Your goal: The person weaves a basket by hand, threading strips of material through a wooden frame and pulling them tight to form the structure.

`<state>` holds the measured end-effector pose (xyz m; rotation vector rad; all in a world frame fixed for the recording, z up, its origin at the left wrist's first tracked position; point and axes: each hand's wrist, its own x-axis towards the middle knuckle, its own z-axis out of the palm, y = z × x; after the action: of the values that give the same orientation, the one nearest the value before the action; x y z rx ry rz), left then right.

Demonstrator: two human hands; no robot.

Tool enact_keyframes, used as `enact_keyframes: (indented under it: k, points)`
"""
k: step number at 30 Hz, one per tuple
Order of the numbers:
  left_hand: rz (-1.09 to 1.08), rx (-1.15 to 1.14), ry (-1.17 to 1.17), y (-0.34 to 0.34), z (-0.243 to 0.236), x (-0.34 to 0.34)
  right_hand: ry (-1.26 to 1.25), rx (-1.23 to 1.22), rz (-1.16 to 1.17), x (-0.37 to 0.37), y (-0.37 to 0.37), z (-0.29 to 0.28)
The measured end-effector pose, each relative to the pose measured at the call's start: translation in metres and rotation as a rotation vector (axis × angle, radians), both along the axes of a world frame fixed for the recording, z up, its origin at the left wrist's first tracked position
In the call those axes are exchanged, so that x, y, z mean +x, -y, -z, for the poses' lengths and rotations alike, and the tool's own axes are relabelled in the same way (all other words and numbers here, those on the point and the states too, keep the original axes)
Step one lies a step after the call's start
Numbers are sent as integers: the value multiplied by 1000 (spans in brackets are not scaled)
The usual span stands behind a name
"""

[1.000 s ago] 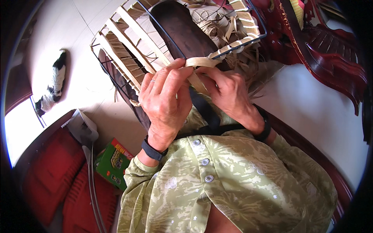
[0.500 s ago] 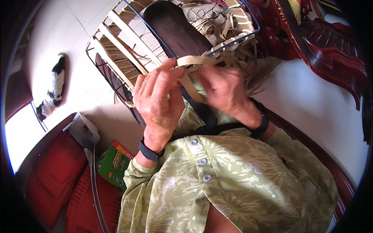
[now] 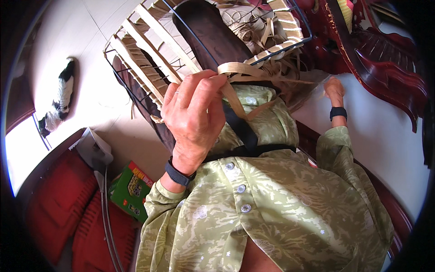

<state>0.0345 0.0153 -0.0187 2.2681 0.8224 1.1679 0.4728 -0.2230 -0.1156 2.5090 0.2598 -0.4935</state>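
A black wire frame (image 3: 201, 31) wrapped with flat tan strips lies across my knees. My left hand (image 3: 192, 113) is closed at its near edge, pinching a flat tan strip (image 3: 240, 68) between thumb and fingers. The strip bends in a loop beside my fingertips, and a length hangs below them over my shirt. Far out to the right, my right hand (image 3: 334, 88) is closed on the drawn-out part of the strip, which runs thin and blurred from the frame. Its fingertips are too small to make out clearly.
A ball of twine (image 3: 242, 31) and loose strips lie beyond the frame. Carved dark-red wooden furniture (image 3: 385, 68) stands at the right. A black-and-white cat (image 3: 63, 99) is on the floor at the left. A green box (image 3: 131, 190) stands by red cushions (image 3: 63, 204).
My right hand has moved from beside my left hand far out to the right, drawing the strip with it. My left hand keeps its pinch, shifted slightly right along with the frame.
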Motion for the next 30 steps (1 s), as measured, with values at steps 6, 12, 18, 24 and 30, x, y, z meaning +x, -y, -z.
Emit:
enact_keyframes:
  k: [6,12,18,24,30]
  points:
    - [-27,-6,-45,2,-7,-1,-530,936,-369,-164,-69,-94]
    - [-6,0,-29,2,-7,1,-422,1186,-810,-288,-129,-104]
    - [0,-11,-37,1,-7,-1,-631,1273,-690,-284,-143,-100]
    - [-1,-52,-1,2,-3,0,-1017,1198,-51,-214,-109,-106]
    - [9,-53,73,0,2,4,-245,1080,-68,-81,-60,-72]
